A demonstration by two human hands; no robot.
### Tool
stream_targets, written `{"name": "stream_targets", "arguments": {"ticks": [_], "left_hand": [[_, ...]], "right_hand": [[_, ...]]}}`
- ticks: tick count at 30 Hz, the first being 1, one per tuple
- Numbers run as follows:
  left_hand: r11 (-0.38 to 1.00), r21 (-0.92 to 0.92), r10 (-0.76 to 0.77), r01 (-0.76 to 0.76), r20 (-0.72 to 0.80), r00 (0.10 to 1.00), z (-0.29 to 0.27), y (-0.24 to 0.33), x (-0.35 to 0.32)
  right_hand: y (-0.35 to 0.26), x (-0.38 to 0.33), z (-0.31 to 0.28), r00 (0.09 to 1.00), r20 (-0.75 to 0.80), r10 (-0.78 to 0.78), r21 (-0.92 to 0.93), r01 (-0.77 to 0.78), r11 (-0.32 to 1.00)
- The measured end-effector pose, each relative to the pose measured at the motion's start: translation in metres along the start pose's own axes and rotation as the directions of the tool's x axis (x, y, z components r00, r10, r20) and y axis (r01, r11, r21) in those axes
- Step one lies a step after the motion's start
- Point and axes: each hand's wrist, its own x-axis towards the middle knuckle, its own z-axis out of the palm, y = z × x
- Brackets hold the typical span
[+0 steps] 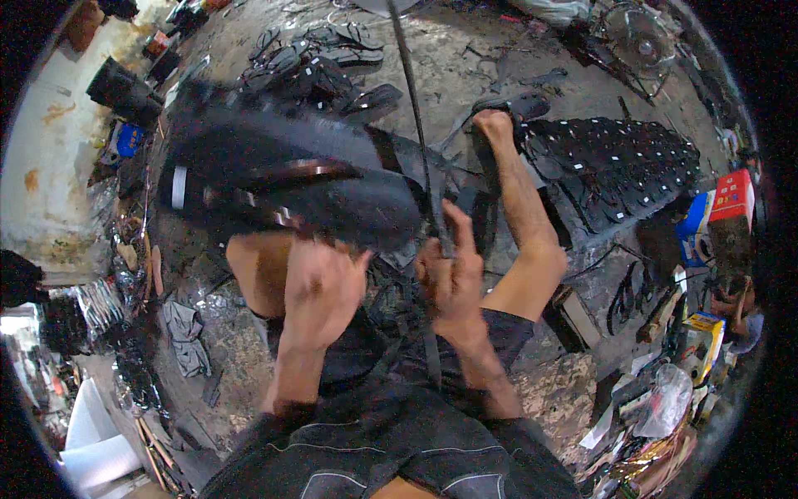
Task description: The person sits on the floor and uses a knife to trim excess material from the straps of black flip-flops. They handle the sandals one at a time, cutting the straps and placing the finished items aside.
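My left hand [324,287] is closed, its fingers curled at the near edge of a large dark shape. What it grips is hidden and smeared by motion. That shape is a long black piece, sole-like [349,208], with a white patch at its left end and brownish shiny strips across it; its exact kind is blurred. My right hand [453,283] has its fingers bent around a narrow black strap [433,353], with the index finger raised. A thin dark cord-like line [409,79] runs from the top edge down to this hand.
Rows of black sandals [611,166] with white tags lie at right, and a heap of sandals [320,62] at far left. Beyond are a fan [640,46], a red-blue box [723,212], a yellow box [702,345] and plastic scraps [661,399]. A grey cloth [187,337] lies left.
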Motion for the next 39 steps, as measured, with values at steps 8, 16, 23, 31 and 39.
{"name": "stream_targets", "arguments": {"ticks": [8,16,23,31,39], "left_hand": [[0.997,0.067,-0.014,0.043,-0.385,0.923,-0.003,-0.013,0.046],[0.976,0.112,-0.132,0.187,-0.377,0.917,-0.037,-0.02,-0.011],[0.928,0.309,-0.092,0.209,-0.353,0.931,-0.041,-0.017,-0.031],[0.885,0.339,-0.137,0.318,-0.464,0.875,-0.056,-0.008,-0.036],[0.909,0.301,-0.159,0.289,-0.39,0.907,-0.06,0.0,-0.052]], "right_hand": [[0.047,-0.082,0.002,0.999,-0.021,-0.027,-0.325,0.019,0.945],[0.041,-0.101,-0.04,0.991,0.114,0.067,-0.472,-0.006,0.882],[0.019,-0.059,-0.056,0.899,0.388,0.205,-0.466,-0.001,0.885],[0.079,-0.029,-0.018,0.92,0.374,-0.118,-0.264,0.227,0.937],[0.08,0.102,0.048,0.946,0.279,-0.167,-0.476,0.287,0.831]]}}
